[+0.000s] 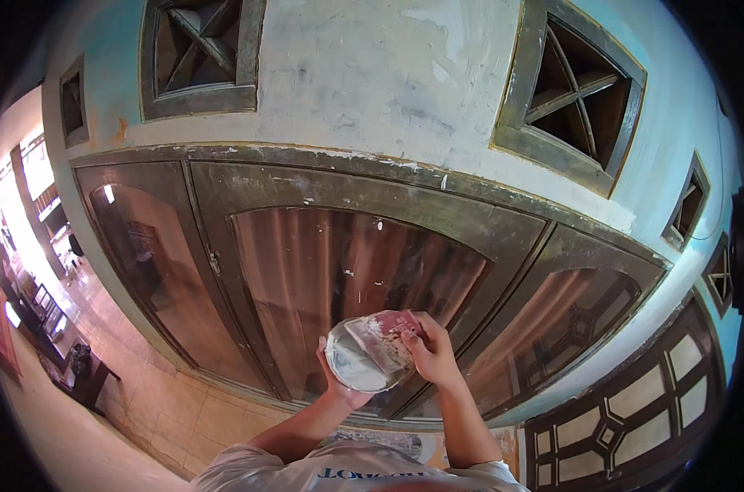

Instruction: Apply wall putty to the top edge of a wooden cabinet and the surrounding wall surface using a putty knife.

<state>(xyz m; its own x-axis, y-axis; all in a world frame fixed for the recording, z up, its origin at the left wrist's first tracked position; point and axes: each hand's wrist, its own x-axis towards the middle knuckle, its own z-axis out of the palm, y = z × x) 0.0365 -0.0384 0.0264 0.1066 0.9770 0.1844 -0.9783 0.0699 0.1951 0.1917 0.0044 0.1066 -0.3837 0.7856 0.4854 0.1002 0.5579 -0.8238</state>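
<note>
In front of my body, my left hand point(341, 383) is closed around the left and lower side of a round tub point(364, 388) with white paste smeared inside. My right hand point(433, 351) pinches the right edge of a flat reddish spreader point(399, 325) coated in white paste. The spreader lies tilted over the tub's mouth, and its lower edge reaches into the paste. Part of the tub's right side is hidden behind the spreader and my right hand.
Ahead stands a dark wooden window frame point(372, 184) with glass panes and a reddish curtain point(298, 262). Above it, the wall point(347, 74) has pale patches between two vents point(581, 90). A panelled door point(626, 410) is at the right; tiled floor point(171, 402) runs left.
</note>
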